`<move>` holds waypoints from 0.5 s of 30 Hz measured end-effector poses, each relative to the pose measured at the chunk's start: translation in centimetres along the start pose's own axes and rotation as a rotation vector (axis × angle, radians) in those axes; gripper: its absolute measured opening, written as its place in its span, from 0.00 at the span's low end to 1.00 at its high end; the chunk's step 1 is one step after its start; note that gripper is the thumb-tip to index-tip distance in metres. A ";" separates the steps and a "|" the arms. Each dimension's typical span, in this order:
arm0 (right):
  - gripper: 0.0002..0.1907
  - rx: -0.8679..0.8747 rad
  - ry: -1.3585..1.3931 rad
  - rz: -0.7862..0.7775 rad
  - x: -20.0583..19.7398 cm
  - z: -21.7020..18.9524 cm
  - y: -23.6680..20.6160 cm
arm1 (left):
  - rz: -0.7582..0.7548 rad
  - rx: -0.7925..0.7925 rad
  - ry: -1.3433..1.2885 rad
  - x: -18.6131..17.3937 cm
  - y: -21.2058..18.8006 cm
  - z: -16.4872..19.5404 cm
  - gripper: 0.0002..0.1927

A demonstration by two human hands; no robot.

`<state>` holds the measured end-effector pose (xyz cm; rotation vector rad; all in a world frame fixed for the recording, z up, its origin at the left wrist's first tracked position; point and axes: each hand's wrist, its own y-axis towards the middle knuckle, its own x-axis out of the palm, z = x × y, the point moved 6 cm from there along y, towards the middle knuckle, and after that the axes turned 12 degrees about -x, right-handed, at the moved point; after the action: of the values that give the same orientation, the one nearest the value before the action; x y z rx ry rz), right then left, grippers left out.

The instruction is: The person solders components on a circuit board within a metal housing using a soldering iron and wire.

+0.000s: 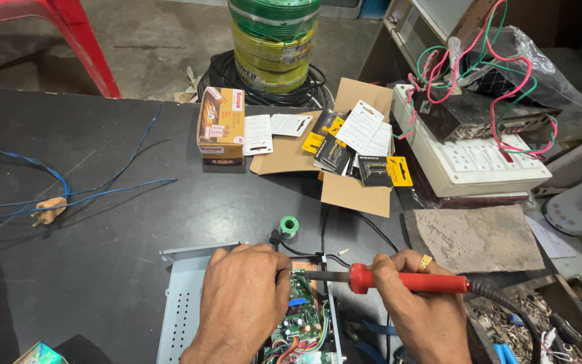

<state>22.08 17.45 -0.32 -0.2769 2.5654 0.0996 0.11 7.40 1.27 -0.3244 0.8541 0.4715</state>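
While our right hand (409, 296) pinches the red handle of a soldering iron (399, 280) between thumb and fingers, its dark metal tip lies level and points left to the green circuit board (299, 317). That board sits inside an open grey metal case (182, 307) at the near edge of the table, crowded with small parts and coloured wires. Our left hand (244, 303) lies palm down over the board with the fingers curled together; we cannot tell whether they pinch anything beneath. Just beyond the case stands a small green spool of solder (289, 226).

We work at a black table (102, 222). On it lie a blue wire (69, 189) with a plug on its end, an orange carton (221, 126), and an opened cardboard box (351, 168) spilling yellow-and-black packets. To the right sit a white switchboard (473, 165) tangled in red and green wires and a rough stone slab (473, 239). Beyond the table, on the concrete floor, stand stacked coils of green and yellow cable (274, 40) and a red plastic chair (69, 34).
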 end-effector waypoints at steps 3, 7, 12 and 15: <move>0.21 -0.030 0.010 0.014 0.1 -0.2 0.1 | -0.003 0.010 0.017 0.0 0.0 0.1 0.06; 0.20 -0.036 -0.018 0.035 0.1 0.0 0.0 | 0.004 0.013 0.018 0.1 0.0 0.0 0.07; 0.20 -0.061 0.010 0.061 0.3 0.6 -0.1 | 0.008 0.032 0.030 0.1 0.0 0.0 0.06; 0.21 -0.057 0.071 0.053 0.5 0.9 0.0 | 0.007 0.006 0.020 0.2 0.2 -0.2 0.06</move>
<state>22.14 17.48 -1.33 -0.2372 2.6437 0.1862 0.01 7.51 1.03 -0.3214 0.8766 0.4723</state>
